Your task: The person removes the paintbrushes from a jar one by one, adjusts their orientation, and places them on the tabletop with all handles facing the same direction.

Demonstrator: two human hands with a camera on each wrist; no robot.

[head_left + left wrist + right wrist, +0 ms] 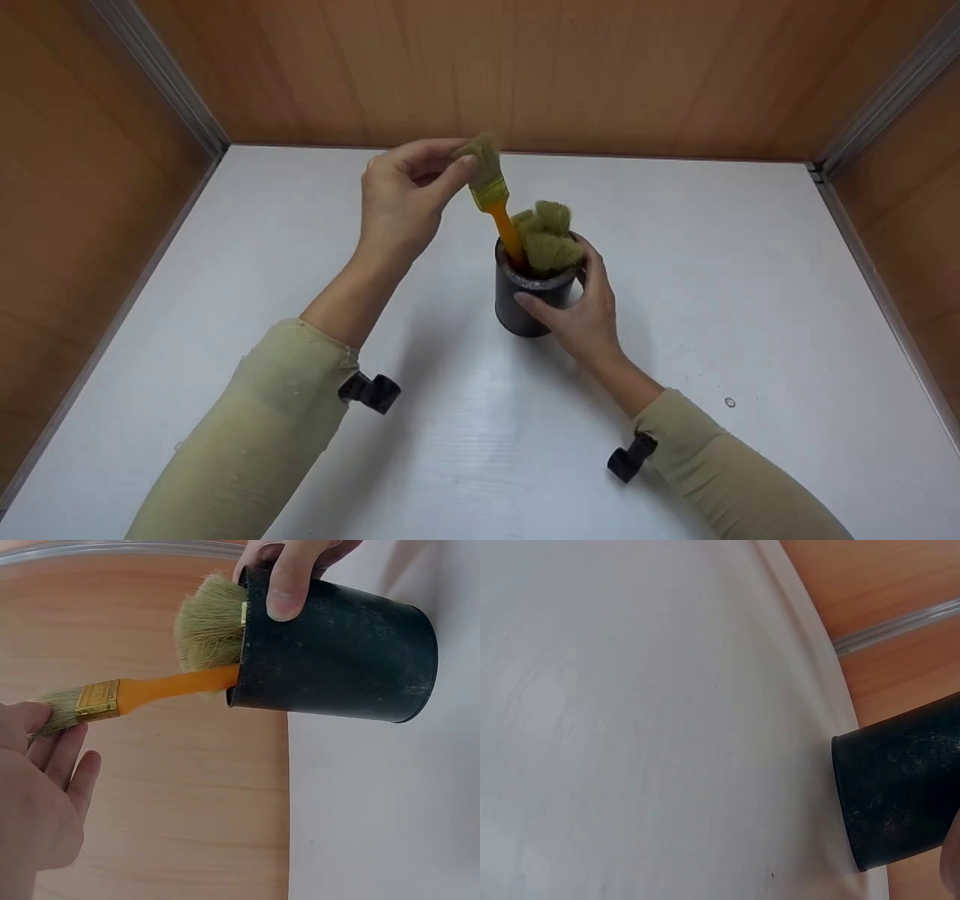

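Note:
A black cup (525, 304) stands upright on the white table (465, 420), with several bristle brushes (547, 232) sticking up out of it. My right hand (581, 304) grips the cup's side, thumb across the front; its thumb (289, 581) shows over the cup (337, 652) rim. My left hand (409, 195) pinches the bristle end of an orange-handled brush (495, 199), whose handle end slants down into the cup. In the left wrist view the brush (142, 694) enters the cup's mouth. The right wrist view shows only the cup's base (900, 795).
Wooden walls (480, 67) close in the table at the back and both sides, with metal corner strips (161, 71). A small dark mark (730, 403) lies on the table at the right.

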